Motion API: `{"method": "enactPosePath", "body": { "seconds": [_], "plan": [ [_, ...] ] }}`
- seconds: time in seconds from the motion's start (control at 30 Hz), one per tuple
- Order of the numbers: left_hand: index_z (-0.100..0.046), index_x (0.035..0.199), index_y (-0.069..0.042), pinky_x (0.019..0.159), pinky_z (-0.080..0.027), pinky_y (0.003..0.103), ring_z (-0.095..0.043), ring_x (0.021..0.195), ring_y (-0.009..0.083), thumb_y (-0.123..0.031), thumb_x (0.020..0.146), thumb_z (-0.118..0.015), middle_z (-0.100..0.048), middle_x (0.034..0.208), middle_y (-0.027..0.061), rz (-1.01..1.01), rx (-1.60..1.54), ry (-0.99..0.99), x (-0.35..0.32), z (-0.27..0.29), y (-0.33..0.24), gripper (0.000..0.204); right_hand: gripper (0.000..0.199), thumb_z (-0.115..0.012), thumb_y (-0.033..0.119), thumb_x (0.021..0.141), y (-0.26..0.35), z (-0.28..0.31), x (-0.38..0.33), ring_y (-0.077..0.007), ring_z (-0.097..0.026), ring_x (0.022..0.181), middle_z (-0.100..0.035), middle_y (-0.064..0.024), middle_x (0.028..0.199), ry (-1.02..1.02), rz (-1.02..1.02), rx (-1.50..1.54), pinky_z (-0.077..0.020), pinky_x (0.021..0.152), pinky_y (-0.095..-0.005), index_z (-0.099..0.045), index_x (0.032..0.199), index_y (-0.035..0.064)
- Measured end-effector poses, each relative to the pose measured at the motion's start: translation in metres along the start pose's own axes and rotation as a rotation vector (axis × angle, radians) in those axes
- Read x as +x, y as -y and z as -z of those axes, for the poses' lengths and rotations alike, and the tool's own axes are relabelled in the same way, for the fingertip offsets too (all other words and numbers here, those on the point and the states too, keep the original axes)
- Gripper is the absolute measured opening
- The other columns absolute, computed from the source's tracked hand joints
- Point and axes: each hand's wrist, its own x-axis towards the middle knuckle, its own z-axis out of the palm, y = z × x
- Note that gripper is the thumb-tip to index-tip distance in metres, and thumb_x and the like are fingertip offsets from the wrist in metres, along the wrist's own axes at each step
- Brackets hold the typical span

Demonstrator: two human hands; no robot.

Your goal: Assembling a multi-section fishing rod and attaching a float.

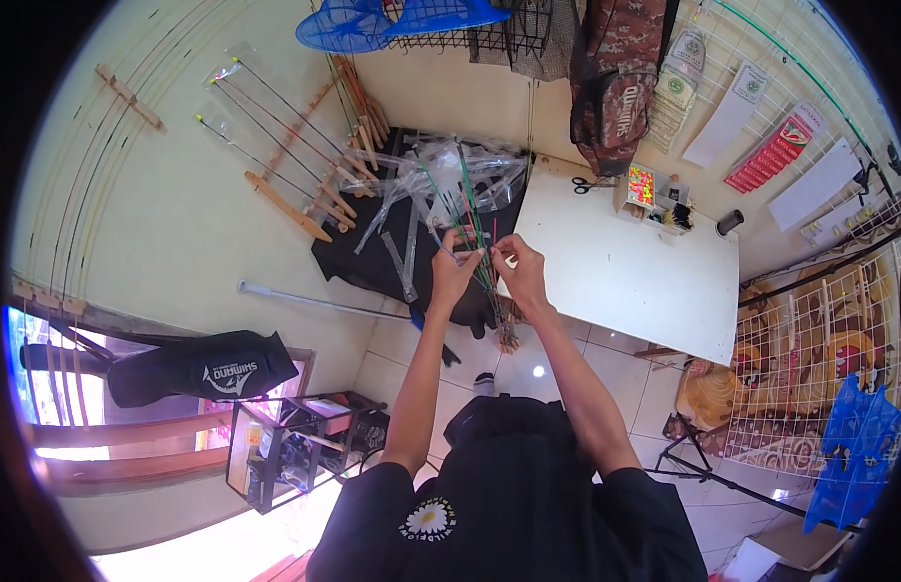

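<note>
A bundle of thin green and dark rods point(466, 206) rises between my hands, slanting from the plastic-covered stack down toward the floor. My left hand point(454, 274) is closed at the bundle's left side, its thumb reaching across toward the rods. On the other side, my right hand point(524, 274) has thumb and forefinger pinched against the bundle; what lies in the pinch is too small to make out. A thin pink-red stick shows just above the right fingertips. The rods' pale lower ends point(509, 339) hang below my hands, over the floor tiles.
Clear plastic sleeves point(489, 160) lie on a black cloth point(373, 254) ahead. To the right stands a white table point(615, 262) with scissors point(588, 183) and a small box point(639, 191). A pale pole point(315, 301) leans at the left; a wire rack point(809, 369) stands right.
</note>
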Motion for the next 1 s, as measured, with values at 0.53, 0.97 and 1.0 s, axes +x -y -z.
{"method": "enactPosePath", "body": {
  "seconds": [0.53,0.97,1.0],
  "plan": [
    [-0.03,0.144,-0.003,0.073,-0.056,0.027,-0.07,0.09,0.0206,0.003,0.081,-0.071,-0.053,0.126,0.0211,-0.002,-0.071,-0.082,-0.016,-0.02,0.0,0.075,0.013,-0.065,0.006,0.089,-0.006,0.011,0.001,-0.0166,-0.069,0.076,-0.071,-0.011,0.086,0.031,-0.008,0.074,-0.0545,0.071,-0.03,-0.066,0.1,-0.0023],
    [-0.043,0.124,-0.006,0.076,-0.051,0.041,-0.064,0.087,0.0293,-0.031,0.074,-0.082,-0.055,0.107,0.0143,0.21,0.529,-0.259,-0.048,-0.002,0.056,0.068,0.011,-0.065,0.006,0.089,-0.001,-0.002,0.012,-0.0156,-0.068,0.071,-0.07,-0.0104,0.08,0.054,-0.003,0.084,-0.0539,0.069,-0.03,-0.066,0.098,-0.0009],
    [-0.045,0.114,-0.006,0.077,-0.05,0.043,-0.065,0.084,0.0324,-0.039,0.072,-0.082,-0.058,0.101,0.0141,0.21,0.531,-0.259,-0.052,-0.001,0.058,0.064,0.011,-0.064,0.006,0.09,0.0,-0.002,0.013,-0.0157,-0.068,0.071,-0.07,-0.0104,0.08,0.058,0.001,0.082,-0.0539,0.069,-0.0297,-0.066,0.098,-0.0005]
  ]
}}
